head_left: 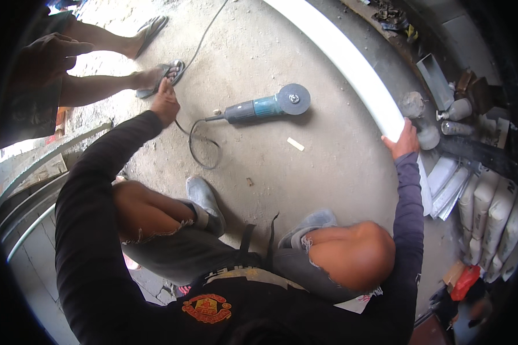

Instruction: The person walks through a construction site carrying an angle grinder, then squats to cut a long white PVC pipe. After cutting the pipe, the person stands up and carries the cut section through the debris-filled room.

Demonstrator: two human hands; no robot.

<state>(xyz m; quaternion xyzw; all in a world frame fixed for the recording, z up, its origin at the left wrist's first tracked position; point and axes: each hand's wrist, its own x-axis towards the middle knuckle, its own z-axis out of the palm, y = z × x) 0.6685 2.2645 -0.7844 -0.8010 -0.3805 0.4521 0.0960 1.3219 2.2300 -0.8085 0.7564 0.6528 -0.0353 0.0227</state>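
Observation:
My left hand point(166, 104) is closed in a pinch on a thin dark power cord point(200, 43), reaching out at the left. The cord runs up past it and loops on the floor to an angle grinder point(256, 109). That grinder, teal and dark grey with a round grey disc, lies on the concrete between my hands. At the right, my right hand point(404, 141) grips the edge of a long white pipe point(351, 60). The pipe stretches from the top edge down past my wrist and looks bent by the lens.
Another person's legs and sandalled feet point(155, 77) are at the upper left. A small pale strip point(295, 144) lies on the concrete floor point(259, 172). Stacked white bags point(492, 213), a spray can point(457, 127) and a metal box section point(435, 80) line the right side. Curved metal lengths point(37, 192) lie left.

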